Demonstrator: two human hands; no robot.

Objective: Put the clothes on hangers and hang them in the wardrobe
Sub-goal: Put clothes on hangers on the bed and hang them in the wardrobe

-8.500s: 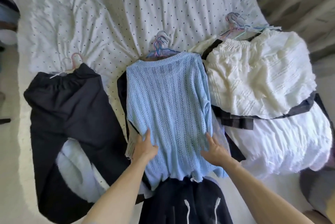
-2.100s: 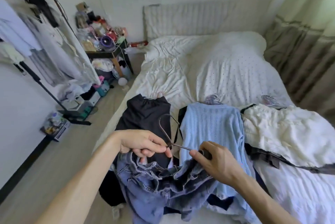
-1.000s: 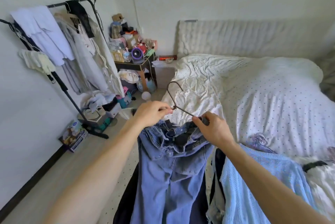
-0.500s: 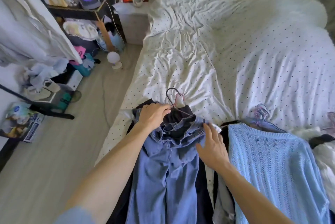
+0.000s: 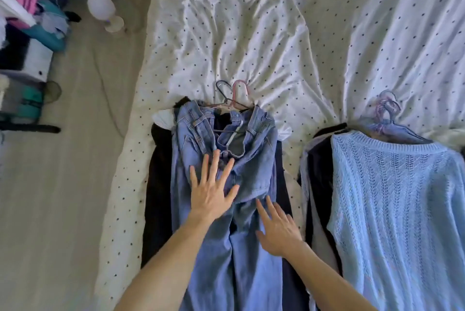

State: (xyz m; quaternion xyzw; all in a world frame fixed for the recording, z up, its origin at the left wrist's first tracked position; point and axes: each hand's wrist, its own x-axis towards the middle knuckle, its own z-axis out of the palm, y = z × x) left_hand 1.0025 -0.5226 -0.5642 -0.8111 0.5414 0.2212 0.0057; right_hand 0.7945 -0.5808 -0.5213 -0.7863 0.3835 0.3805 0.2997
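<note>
Jeans (image 5: 251,273) flat over black garment (image 5: 157,185) near left edge of bed (image 5: 251,33), pressed under left hand (image 5: 211,192) and right hand (image 5: 276,230), fingers straight, gripping nothing; blue sweater (image 5: 390,197) further right on bed, pale floor (image 5: 63,197) left of bed.

Blue jeans (image 5: 226,247) flat on bed, dark hanger (image 5: 224,95) at waistband

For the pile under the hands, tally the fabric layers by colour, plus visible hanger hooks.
Blue denim: 1, the jeans
Black: 1, black garment underneath
White: 1, white fabric peeking out at the top
Hanger hooks: 2, dark hook and pink hook
Total: 5
</note>
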